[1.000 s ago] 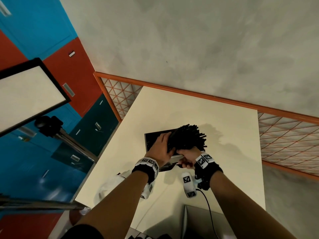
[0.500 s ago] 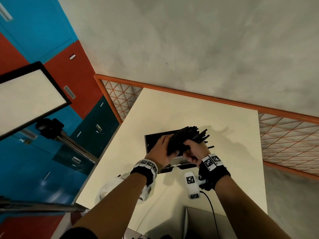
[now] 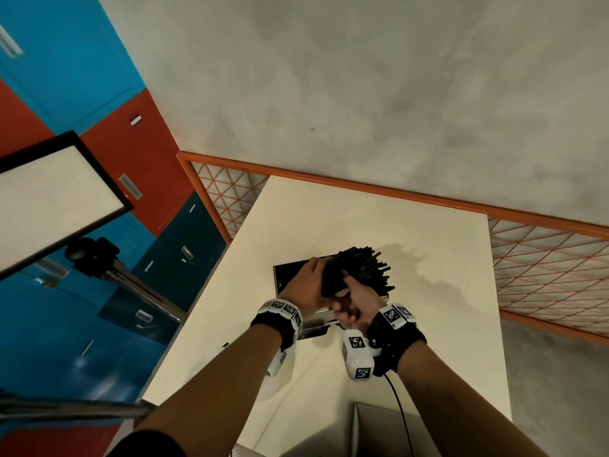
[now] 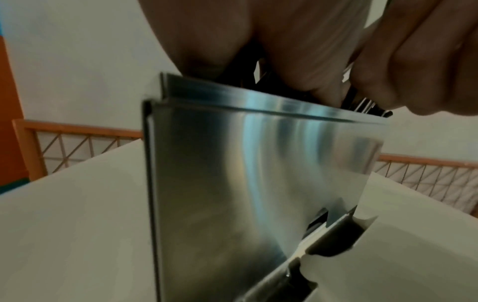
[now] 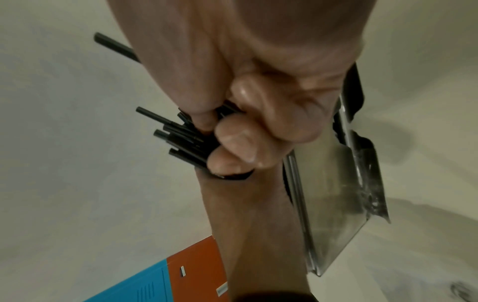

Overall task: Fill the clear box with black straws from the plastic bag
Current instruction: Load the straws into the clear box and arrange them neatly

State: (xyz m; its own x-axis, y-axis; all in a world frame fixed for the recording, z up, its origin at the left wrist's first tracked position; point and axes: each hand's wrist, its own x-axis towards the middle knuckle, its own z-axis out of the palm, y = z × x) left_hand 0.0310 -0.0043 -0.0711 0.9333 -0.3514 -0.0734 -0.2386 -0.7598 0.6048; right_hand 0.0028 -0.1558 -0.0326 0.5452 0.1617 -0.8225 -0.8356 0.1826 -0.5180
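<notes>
A fanned bundle of black straws stands over the clear box in the middle of the cream table. My left hand wraps the bundle from the left, just above the box rim. My right hand grips the bundle's lower end from the near side. In the right wrist view its fingers are curled round the straws, with the box wall beside them. The straws' lower ends are hidden behind both hands. I cannot make out the plastic bag.
The cream table has bare room beyond the box and to its right. A grey box sits at the near edge, with a black cable running to my right wrist. A light panel on a tripod stands left; an orange lattice fence lines the far side.
Half a second ago the straws lay flatter, pointing right. Now they fan upward again, and my right hand has shifted under the bundle, closer to me.
</notes>
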